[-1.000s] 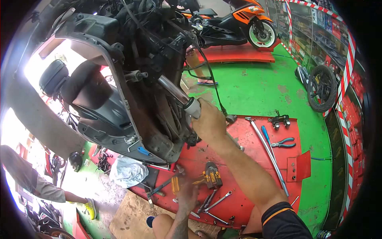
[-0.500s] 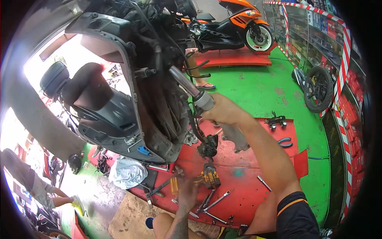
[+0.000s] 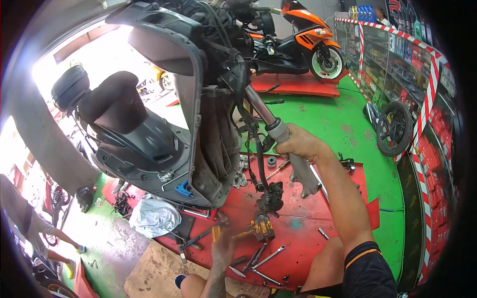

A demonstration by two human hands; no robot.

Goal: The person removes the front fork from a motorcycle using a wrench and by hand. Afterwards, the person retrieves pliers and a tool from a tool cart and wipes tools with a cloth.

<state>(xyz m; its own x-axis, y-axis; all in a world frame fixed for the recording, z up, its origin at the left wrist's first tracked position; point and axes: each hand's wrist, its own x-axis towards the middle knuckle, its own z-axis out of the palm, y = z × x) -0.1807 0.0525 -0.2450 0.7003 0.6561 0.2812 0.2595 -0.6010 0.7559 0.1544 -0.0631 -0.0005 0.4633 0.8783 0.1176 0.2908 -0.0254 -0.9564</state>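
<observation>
My right hand (image 3: 301,142) is wrapped around the grey lower leg of a motorcycle front fork (image 3: 279,132). The shiny fork tube (image 3: 258,105) runs up at a slant into the stripped front of a scooter (image 3: 208,124). Below, my left hand (image 3: 223,248) is closed around the handle of a yellow and black impact wrench (image 3: 264,228), low over the red platform. Motion blurs its fingers. A brake caliper (image 3: 271,198) hangs on its hose just above the wrench head.
Several spanners (image 3: 269,257), a socket (image 3: 323,233) and a hammer (image 3: 182,251) lie on the red platform (image 3: 308,248). A crumpled cloth (image 3: 156,216) is at left. An orange scooter (image 3: 310,37) and a loose wheel (image 3: 395,128) stand beyond. Another person (image 3: 35,228) stands at far left.
The view has shifted, so the scooter and fork appear farther right. My right hand keeps its grip on the fork leg. My left hand stays at the impact wrench, and the hanging caliper appears lower.
</observation>
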